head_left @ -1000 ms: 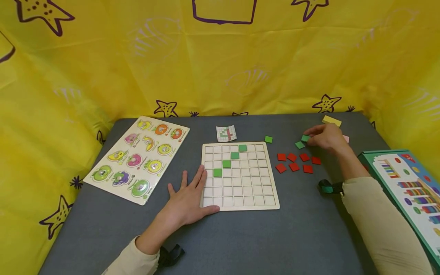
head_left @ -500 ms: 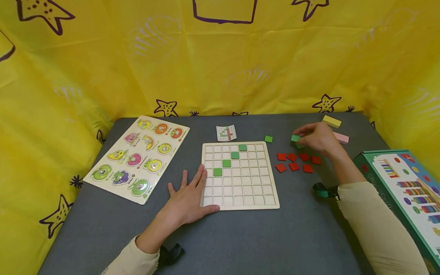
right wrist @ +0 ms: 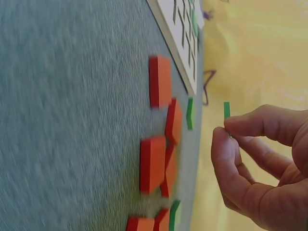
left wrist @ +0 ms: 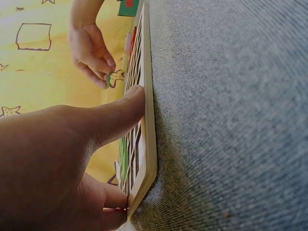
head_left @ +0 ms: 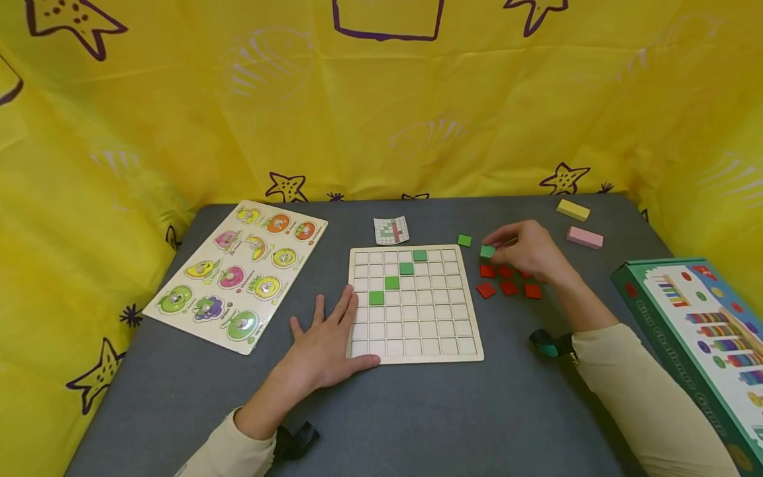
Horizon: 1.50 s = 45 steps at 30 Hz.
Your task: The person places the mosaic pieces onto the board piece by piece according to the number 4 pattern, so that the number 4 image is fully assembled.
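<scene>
My left hand lies spread on the left edge of a wooden grid board, its thumb along the near rim. Several green tiles sit in the board's cells in a diagonal line, one being a green tile left of centre. Between thumb and fingers my right hand pinches a green square tile, raised off the table right of the board. Below that hand are several red tiles. A loose green tile lies by the board's far right corner; another green tile shows beyond the red ones in the right wrist view.
A small printed grid card lies behind the board. To the left is a fruit picture board. Yellow block and pink block rest at the back right, near a green box. A yellow cloth hangs behind.
My right hand has picked up a green tile and carried it left towards the board, uncovering the pink block. My left hand has stayed on the board.
</scene>
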Motion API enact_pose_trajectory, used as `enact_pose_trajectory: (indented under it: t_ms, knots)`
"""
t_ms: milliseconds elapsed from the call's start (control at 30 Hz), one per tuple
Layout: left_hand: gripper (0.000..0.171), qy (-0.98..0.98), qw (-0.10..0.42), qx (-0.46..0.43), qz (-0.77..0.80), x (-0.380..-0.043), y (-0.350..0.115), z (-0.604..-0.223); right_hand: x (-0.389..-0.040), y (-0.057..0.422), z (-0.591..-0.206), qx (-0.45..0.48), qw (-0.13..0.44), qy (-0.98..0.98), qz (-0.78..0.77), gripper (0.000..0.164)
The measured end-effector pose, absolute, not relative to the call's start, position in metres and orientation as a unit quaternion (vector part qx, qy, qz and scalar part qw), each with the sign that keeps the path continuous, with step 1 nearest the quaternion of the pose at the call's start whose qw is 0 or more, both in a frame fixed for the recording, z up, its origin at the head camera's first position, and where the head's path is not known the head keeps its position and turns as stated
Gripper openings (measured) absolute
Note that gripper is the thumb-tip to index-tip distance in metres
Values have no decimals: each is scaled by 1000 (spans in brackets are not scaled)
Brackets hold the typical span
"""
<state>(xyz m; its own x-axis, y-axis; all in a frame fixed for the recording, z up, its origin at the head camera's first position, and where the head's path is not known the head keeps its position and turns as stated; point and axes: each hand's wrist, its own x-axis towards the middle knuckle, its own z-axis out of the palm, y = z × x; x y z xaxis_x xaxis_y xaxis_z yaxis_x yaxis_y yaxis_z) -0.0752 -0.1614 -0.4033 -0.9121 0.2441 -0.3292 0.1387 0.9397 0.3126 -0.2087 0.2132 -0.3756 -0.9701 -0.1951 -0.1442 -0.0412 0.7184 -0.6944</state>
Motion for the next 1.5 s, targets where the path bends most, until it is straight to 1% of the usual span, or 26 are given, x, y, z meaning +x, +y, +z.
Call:
enact_pose_trajectory:
  t_ms: [467, 867, 1133, 1500]
  knots:
    - [115, 967, 186, 99, 142, -77, -163, -407, -190, 164, -379, -115, 102, 918, -365, 26]
    - [114, 967, 183, 101, 143, -76, -163, -407, -178, 127, -382, -117, 136, 900, -398, 26]
    - [114, 969, 179, 102, 138, -76, -163, -407, -172, 101, -386, -144, 149, 896, -393, 30]
    - [113, 969, 177, 102, 139, -75, -163, -407, -165, 70, -389, -181, 180, 888, -383, 33]
